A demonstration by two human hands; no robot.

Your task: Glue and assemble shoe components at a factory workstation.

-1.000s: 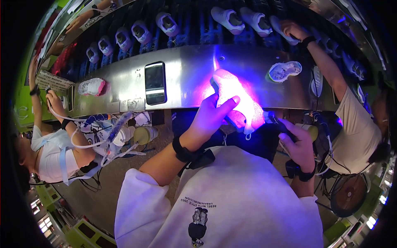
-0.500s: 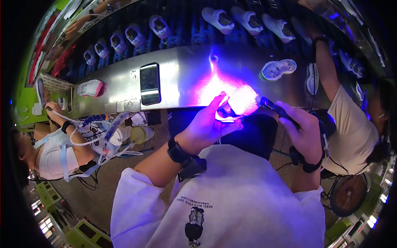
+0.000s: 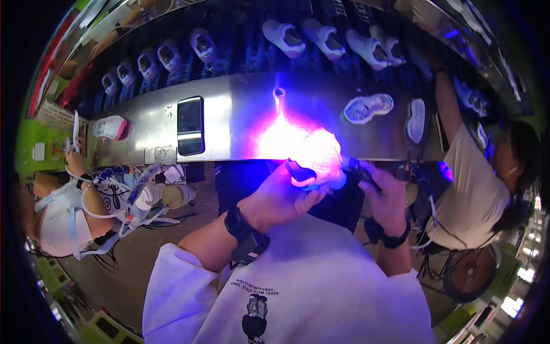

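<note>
We've got a light-coloured shoe (image 3: 326, 152) just right of centre frame, so blasted by pink-violet light that most of its surface is washed out for us. It's held up at the near edge of the metal bench (image 3: 238, 129). Our left hand (image 3: 279, 199) has it from the lower left, fingers curled in and gripping it, though with the glare we can't tell exactly where every fingertip sits. Our right hand (image 3: 385, 195), right of centre, has its fingers wrapped round a dark-handled tool (image 3: 365, 174), the tip right by the shoe's right side; touching or just short, we honestly can't tell. On the bench, a phone (image 3: 191, 127) lies left of centre, a white sole with a pink end (image 3: 107, 128) sits further left, and a pale sole (image 3: 369, 108) is over to the right. Up top, pale shoes (image 3: 283, 39) line a dark rack (image 3: 246, 54), with a co-worker (image 3: 471, 192) at the right.
</note>
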